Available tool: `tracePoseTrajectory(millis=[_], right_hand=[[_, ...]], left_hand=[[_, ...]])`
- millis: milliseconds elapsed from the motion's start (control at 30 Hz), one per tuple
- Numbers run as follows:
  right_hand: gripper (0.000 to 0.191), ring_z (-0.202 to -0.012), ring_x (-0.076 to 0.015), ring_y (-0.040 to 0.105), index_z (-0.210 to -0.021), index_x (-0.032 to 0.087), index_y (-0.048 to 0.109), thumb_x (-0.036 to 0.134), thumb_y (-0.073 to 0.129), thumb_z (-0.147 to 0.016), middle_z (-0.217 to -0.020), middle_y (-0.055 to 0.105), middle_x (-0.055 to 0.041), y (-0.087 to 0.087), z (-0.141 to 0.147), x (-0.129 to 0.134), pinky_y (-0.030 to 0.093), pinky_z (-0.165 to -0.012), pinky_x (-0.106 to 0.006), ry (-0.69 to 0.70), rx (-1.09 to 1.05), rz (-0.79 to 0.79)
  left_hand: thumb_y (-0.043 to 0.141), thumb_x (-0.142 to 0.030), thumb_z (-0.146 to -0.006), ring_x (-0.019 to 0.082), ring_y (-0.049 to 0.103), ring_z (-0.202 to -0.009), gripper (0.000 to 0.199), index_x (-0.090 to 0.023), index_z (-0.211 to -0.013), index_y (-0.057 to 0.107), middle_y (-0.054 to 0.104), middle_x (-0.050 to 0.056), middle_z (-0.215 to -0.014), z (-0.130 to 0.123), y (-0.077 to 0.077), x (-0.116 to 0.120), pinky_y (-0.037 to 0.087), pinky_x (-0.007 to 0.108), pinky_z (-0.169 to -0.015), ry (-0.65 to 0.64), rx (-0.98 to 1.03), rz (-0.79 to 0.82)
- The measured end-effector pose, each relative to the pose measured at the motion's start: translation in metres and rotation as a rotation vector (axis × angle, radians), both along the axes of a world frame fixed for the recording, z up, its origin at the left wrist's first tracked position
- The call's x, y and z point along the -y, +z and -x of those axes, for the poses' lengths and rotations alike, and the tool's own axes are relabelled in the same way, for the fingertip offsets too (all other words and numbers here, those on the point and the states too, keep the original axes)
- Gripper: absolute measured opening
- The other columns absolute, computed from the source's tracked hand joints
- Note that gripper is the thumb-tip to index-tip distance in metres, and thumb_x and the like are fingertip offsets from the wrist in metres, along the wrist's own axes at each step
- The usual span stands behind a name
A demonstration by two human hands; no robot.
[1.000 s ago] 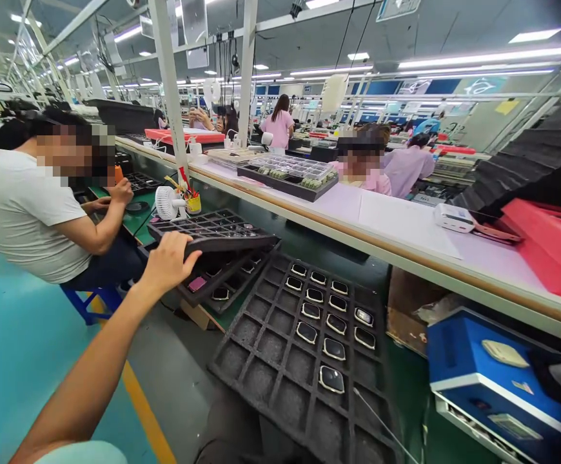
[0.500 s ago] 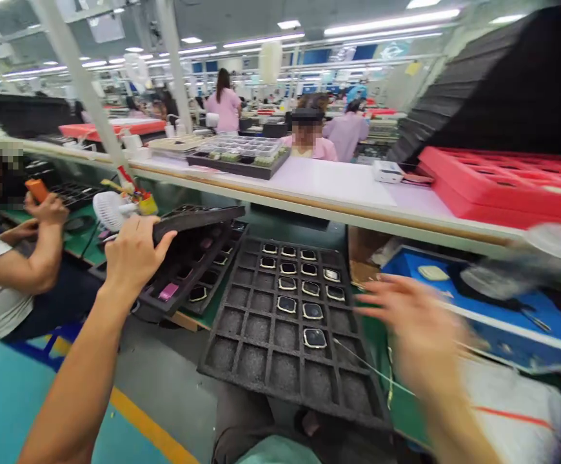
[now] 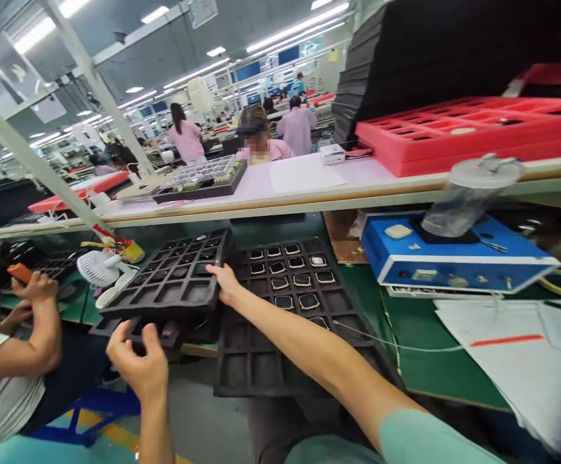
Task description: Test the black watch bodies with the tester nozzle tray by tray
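Since the earlier frame, your left hand (image 3: pixel 142 361) has let go of the top tray (image 3: pixel 168 293), the tray has come down flatter, and your right hand (image 3: pixel 226 283) has crossed over to it. Your left fingers are loose and a bit bent, with nothing in them, just in front of the tray's near edge. Your right fingertips are at the tray's right side, by a small dark piece (image 3: pixel 203 269) in a slot, but I cannot tell if they pinch it or only touch there. Go gently with that hand, and use your left palm to hold the tray flat so the pieces don't slide. Keep your right arm up, as it reaches over the big tray (image 3: pixel 262 370) and its watches (image 3: pixel 302 280). The top tray has dark pieces in many slots, and a pink piece (image 3: pixel 169 330) shows in the tray under it. The big tray sits beside them, with watches in its back and middle slots, one to a slot. A thin white wire (image 3: pixel 406 348) runs onto its right side, so take care not to snag it
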State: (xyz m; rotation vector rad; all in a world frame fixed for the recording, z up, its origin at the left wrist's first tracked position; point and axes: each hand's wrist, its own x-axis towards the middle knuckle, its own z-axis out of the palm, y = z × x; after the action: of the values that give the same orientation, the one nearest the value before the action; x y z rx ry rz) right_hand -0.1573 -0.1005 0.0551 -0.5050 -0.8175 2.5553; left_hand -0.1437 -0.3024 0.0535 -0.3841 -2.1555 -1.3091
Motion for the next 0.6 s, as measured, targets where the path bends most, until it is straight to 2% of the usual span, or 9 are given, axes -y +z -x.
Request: tracePoseTrajectory(millis=[67,100,167,267,333,400,500,600], right_hand=[[0.009,-0.066,-0.0156,0.068,-0.098,0.017,0.059,0.013,0.063,-0.090,-0.069,0.068,0.0036,-0.007,-0.028,-0.011,0.060,-0.070,-0.032,0.031,0.022,0.020],[0.014,-0.068,-0.0174,0.070,-0.098,0.018,0.060,0.013,0.065,-0.087,-0.069,0.070,0.0033,-0.009,-0.046,-0.016,0.061,-0.071,-0.034,0.047,0.025,0.023],[0.022,-0.072,-0.0202,0.073,-0.102,0.020,0.062,0.015,0.069,-0.082,-0.073,0.074,0.0019,-0.014,-0.092,-0.025,0.062,-0.074,-0.037,0.073,0.032,0.020],[0.034,-0.077,-0.0249,0.077,-0.111,0.023,0.065,0.022,0.074,-0.078,-0.083,0.079,-0.0020,-0.027,-0.173,-0.040,0.063,-0.077,-0.042,0.105,0.126,0.039],[0.039,-0.080,-0.0268,0.078,-0.113,0.024,0.067,0.027,0.077,-0.076,-0.089,0.081,-0.0041,-0.039,-0.224,-0.054,0.064,-0.079,-0.043,0.068,0.271,0.039],[0.044,-0.082,-0.0285,0.079,-0.115,0.024,0.068,0.030,0.080,-0.074,-0.093,0.081,-0.0059,-0.047,-0.263,-0.068,0.064,-0.078,-0.044,0.001,0.391,-0.021],[0.048,-0.084,-0.0309,0.079,-0.116,0.022,0.071,0.036,0.082,-0.071,-0.094,0.081,-0.0081,-0.049,-0.300,-0.085,0.065,-0.078,-0.044,-0.093,0.527,-0.114],[0.052,-0.087,-0.0321,0.078,-0.112,0.020,0.075,0.044,0.085,-0.067,-0.097,0.081,-0.0099,-0.048,-0.328,-0.095,0.065,-0.074,-0.041,-0.169,0.630,-0.219]], left_hand=[[0.061,-0.051,-0.088,0.032,0.048,-0.137,0.044,-0.023,-0.120,0.054,0.055,0.015,-0.136,0.008,0.003,0.023,0.042,0.054,-0.110,0.050,0.233,-0.386],[0.059,-0.054,-0.088,0.031,0.052,-0.133,0.041,-0.024,-0.116,0.056,0.059,0.012,-0.131,0.011,0.004,0.032,0.045,0.054,-0.107,-0.001,0.366,-0.553],[0.056,-0.060,-0.088,0.031,0.061,-0.122,0.041,-0.024,-0.105,0.060,0.068,0.009,-0.114,0.013,0.006,0.042,0.053,0.054,-0.098,-0.213,0.637,-0.758],[0.059,-0.063,-0.084,0.034,0.070,-0.104,0.045,-0.021,-0.098,0.068,0.075,0.011,-0.095,0.002,0.001,0.030,0.058,0.050,-0.087,-0.532,1.002,-0.763],[0.067,-0.056,-0.081,0.034,0.072,-0.102,0.042,-0.020,-0.103,0.072,0.078,0.012,-0.097,-0.010,-0.010,0.005,0.058,0.045,-0.087,-0.717,1.162,-0.668],[0.076,-0.042,-0.075,0.032,0.072,-0.103,0.043,-0.022,-0.112,0.071,0.078,0.009,-0.106,-0.022,-0.026,-0.027,0.057,0.039,-0.086,-0.867,1.203,-0.608],[0.086,-0.025,-0.062,0.030,0.073,-0.101,0.061,-0.023,-0.120,0.069,0.077,0.006,-0.113,-0.037,-0.050,-0.068,0.056,0.035,-0.085,-0.938,1.215,-0.635],[0.087,-0.020,-0.060,0.027,0.074,-0.094,0.062,-0.020,-0.119,0.070,0.078,0.007,-0.110,-0.044,-0.065,-0.090,0.055,0.034,-0.084,-0.942,1.285,-0.659]])
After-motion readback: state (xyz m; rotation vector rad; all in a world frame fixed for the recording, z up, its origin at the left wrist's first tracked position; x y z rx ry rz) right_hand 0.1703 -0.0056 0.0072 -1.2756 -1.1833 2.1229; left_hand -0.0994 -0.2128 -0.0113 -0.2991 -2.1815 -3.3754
